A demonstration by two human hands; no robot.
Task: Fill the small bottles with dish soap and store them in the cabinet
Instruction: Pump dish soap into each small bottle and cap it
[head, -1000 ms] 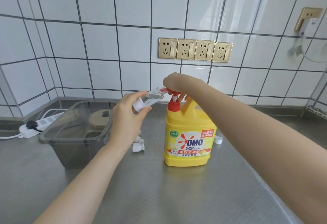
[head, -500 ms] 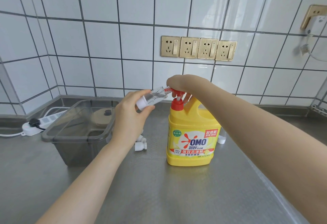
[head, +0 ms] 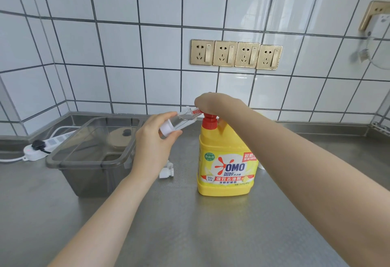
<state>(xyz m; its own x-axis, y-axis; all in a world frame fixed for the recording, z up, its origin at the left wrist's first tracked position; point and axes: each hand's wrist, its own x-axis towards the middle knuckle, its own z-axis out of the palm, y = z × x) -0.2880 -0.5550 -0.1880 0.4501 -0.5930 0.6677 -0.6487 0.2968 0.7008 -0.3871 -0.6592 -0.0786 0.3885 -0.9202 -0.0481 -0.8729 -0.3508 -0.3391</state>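
**Small bottle held to the dish soap pump spout**

The left hand (head: 153,140) was seen with fingers and thumb curled round a small clear bottle (head: 179,121), which was gripped near its white base. The bottle was held tilted, almost on its side, its open mouth met with the red pump spout (head: 196,111) of the dish soap jug (head: 226,161).

The right hand (head: 213,103) was laid over the top of the red pump head, fingers bent down over it; how tightly the pump was held could not be told, as the fingers were hidden behind the hand.

The yellow jug, labelled OMO, was stood upright on the stainless steel counter (head: 190,235), between the two forearms.

Just left of the jug, behind the left wrist, small white pump caps (head: 167,170) were lain on the counter. A white object (head: 261,166), largely hidden, was noted at the jug's right side.

Further left, a smoky transparent plastic bin (head: 95,157) was placed on the counter, a round tan object (head: 121,138) being visible through it. Beyond the bin, a white power strip (head: 45,146) with a black plug was lain along the wall.

Four gold wall sockets (head: 236,54) were mounted in a row on the white tiled wall (head: 105,45) above the jug.
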